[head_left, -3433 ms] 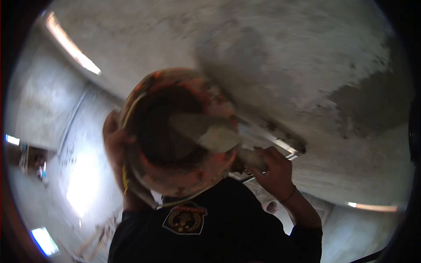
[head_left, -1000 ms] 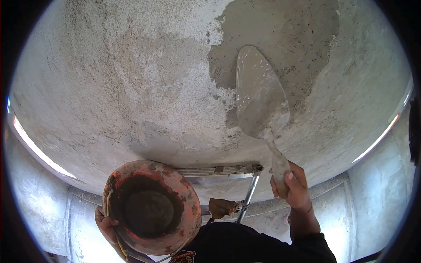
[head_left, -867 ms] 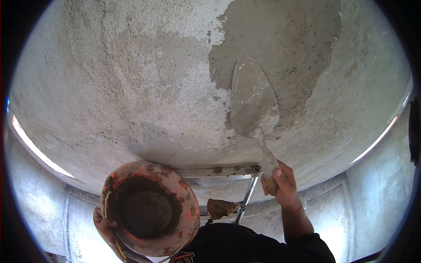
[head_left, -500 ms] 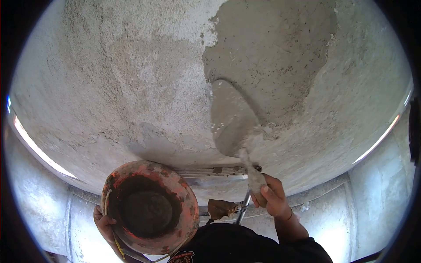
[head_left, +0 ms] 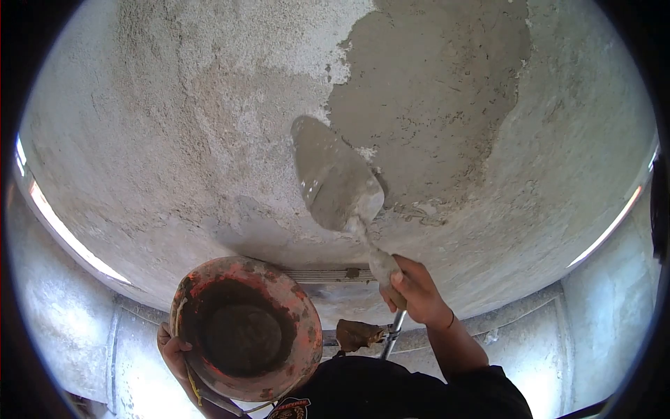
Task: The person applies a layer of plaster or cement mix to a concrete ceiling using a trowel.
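Note:
My right hand [head_left: 417, 292] is wrapped round the handle of a mortar-smeared trowel [head_left: 333, 178]. The broad blade points up and left, in front of the rough wall [head_left: 230, 119], at the lower left border of a darker patch of wet mortar [head_left: 433, 91]. Down on the left, my left hand [head_left: 173, 347] grips the rim of a reddish, mortar-caked bucket [head_left: 296, 293]. Grey mortar [head_left: 244, 339] lies inside the bucket, whose mouth faces up toward me. A thin wire handle with a yellow piece hangs by its left rim.
Behind the bucket a grooved pale strip [head_left: 328, 275] runs along the wall. A metal pole [head_left: 393, 334] and a brown crumpled piece [head_left: 357, 335] are close in front of my body. Bright slits of light [head_left: 73, 234] show at both sides.
The trowel and my right hand have moved left, so the blade has shifted off much of the wet patch. The bucket in my left hand sits slightly further right in view.

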The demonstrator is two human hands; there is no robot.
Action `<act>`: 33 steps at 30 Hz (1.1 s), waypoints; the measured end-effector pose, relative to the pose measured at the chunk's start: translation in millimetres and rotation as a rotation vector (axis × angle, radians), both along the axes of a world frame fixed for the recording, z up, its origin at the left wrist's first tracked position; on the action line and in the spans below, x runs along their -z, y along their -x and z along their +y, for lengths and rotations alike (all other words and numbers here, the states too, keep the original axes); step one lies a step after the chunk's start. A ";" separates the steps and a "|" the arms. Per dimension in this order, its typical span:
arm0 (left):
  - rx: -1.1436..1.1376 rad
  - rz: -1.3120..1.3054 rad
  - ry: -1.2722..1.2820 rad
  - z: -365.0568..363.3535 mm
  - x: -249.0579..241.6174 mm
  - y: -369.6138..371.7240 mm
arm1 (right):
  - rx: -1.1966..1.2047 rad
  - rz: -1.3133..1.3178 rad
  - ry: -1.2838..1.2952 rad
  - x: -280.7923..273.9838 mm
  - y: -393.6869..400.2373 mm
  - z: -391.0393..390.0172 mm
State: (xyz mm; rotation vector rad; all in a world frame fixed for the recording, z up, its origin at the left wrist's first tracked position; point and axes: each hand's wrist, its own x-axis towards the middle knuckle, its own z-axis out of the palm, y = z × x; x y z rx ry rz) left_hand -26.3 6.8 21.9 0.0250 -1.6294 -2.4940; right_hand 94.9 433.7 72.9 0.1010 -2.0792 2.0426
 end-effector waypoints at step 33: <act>-0.027 -0.030 -0.001 5.5 -6.6 -2.2 | 0.069 -0.026 0.157 7.1 -13.2 9.8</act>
